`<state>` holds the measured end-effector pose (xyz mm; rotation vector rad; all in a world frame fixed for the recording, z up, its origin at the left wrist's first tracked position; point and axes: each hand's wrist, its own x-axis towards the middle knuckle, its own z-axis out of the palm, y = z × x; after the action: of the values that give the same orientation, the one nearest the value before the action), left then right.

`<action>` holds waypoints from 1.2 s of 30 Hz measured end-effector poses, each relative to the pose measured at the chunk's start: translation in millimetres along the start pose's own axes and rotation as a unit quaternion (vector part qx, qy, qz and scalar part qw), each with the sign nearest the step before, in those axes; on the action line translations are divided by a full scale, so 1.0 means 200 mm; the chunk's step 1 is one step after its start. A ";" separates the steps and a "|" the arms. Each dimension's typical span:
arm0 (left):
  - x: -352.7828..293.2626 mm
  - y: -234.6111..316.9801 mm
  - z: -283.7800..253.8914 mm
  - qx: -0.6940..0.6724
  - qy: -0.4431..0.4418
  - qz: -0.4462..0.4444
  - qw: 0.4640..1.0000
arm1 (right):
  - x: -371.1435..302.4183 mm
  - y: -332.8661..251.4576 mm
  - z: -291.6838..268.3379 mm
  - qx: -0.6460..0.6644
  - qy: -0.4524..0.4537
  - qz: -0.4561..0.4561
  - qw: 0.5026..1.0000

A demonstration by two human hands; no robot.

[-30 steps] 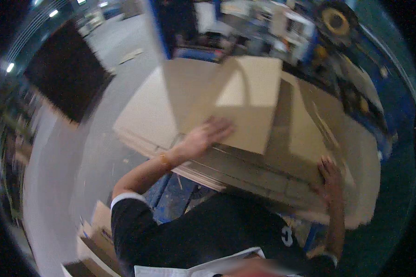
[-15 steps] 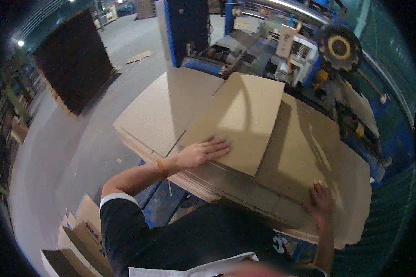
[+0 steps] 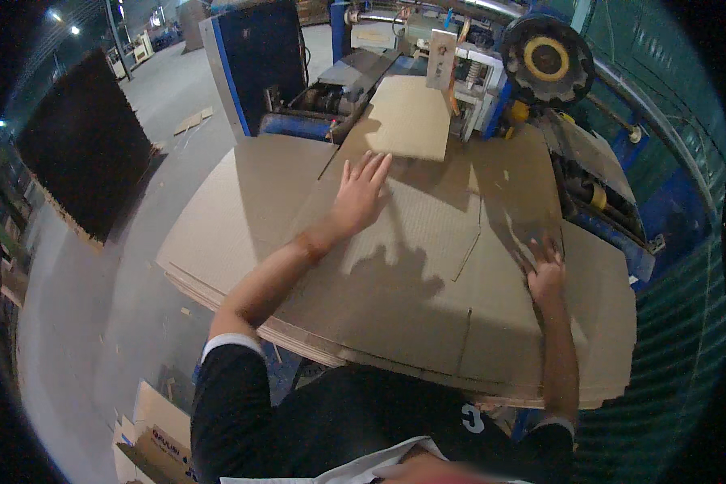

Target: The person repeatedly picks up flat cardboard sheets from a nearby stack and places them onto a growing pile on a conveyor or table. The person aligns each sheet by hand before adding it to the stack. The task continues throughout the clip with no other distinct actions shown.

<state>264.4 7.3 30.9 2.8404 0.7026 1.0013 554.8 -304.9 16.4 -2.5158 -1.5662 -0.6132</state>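
A tan cardboard sheet [image 3: 407, 121] lies partly inside the machine [image 3: 476, 77] at the far side, its near edge raised over the stack below. Just short of that edge, my left hand [image 3: 361, 194] is open with fingers stretched forward, apart from the sheet or barely touching it; I cannot tell which. My right hand [image 3: 547, 274] is open too, its fingers spread over a darker cardboard panel on the right. Beneath both hands spreads a stack of slotted cardboard blanks [image 3: 331, 298], with the shadow of my left hand falling on the top one.
A large black wheel with a yellow hub [image 3: 547, 60] sits on the machine's right. At the left, a tall dark stack [image 3: 85, 145] stands on the grey floor [image 3: 169, 194]. Folded cardboard pieces [image 3: 153, 436] are at the lower left. A green corrugated wall [image 3: 686, 339] runs along the right.
The cardboard sheet has moved away from me into the machine. My left hand has reached forward and come off the sheet; my right hand has also moved forward. The view has shifted.
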 end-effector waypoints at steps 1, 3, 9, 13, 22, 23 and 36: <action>-0.08 0.00 -0.07 0.008 -0.004 0.017 1.000 | -0.08 0.01 -0.05 0.049 -0.006 -0.011 0.999; -0.30 -0.05 -0.20 -0.009 0.017 -0.003 1.000 | -0.29 0.07 -0.17 0.085 -0.061 0.079 0.991; -1.09 -0.48 -0.60 0.109 0.296 -0.387 0.867 | -1.06 0.26 -0.34 -0.239 -0.162 0.400 0.870; -1.27 -0.54 -0.58 0.102 0.086 -0.559 0.818 | -1.23 0.31 -0.31 -0.014 -0.038 0.507 0.861; -1.12 -0.54 -0.70 -0.173 0.468 -0.407 0.765 | -1.20 0.48 -0.15 0.222 0.585 0.400 0.670; -1.13 -0.58 -0.72 -0.223 0.538 -0.395 0.711 | -1.18 0.54 -0.15 0.309 0.586 0.424 0.617; -1.17 -0.32 -0.87 -0.435 0.276 -0.355 0.780 | -1.24 -0.22 -0.76 0.342 0.359 0.428 0.756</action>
<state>-27.3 -55.3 18.9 1.3112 0.9048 1.4599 379.3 -538.7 51.7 -1.7534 -0.1953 -0.5784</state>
